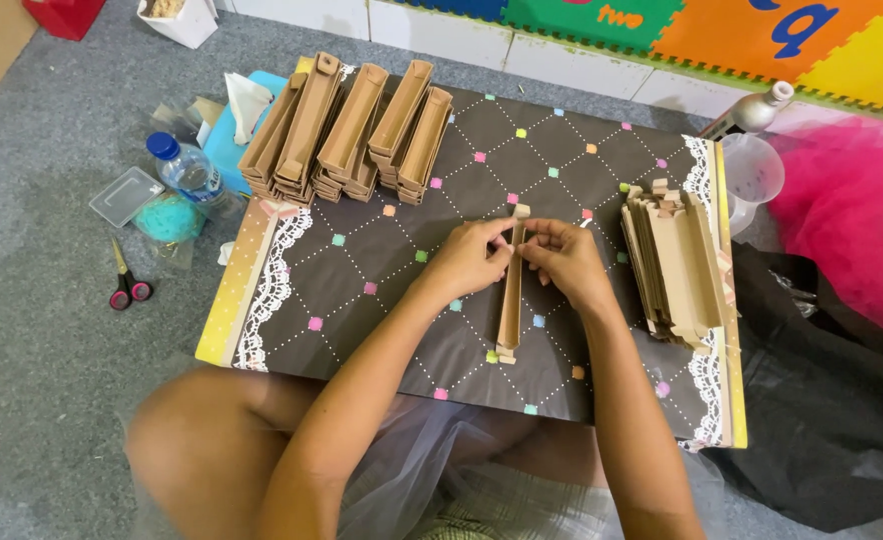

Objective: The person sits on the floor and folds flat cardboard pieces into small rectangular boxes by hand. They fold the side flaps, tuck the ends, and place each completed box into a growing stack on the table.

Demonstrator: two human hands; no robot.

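A long narrow brown cardboard tray [511, 300] lies lengthwise on the dark patterned board [382, 250], partly folded. My left hand [472, 258] pinches its upper part from the left side. My right hand [562, 260] pinches the same upper part from the right. Both hands meet at the strip near its far end. A stack of flat unfolded cardboard blanks [674, 258] lies to the right of my right hand. Several finished folded trays [347, 125] are piled at the board's far left.
On the grey carpet to the left lie red-handled scissors [125, 283], a water bottle [185, 168], a clear lid [127, 195] and a teal ball [169, 217]. A clear cup [752, 170], pink tulle [852, 220] and a black bag [832, 400] sit to the right.
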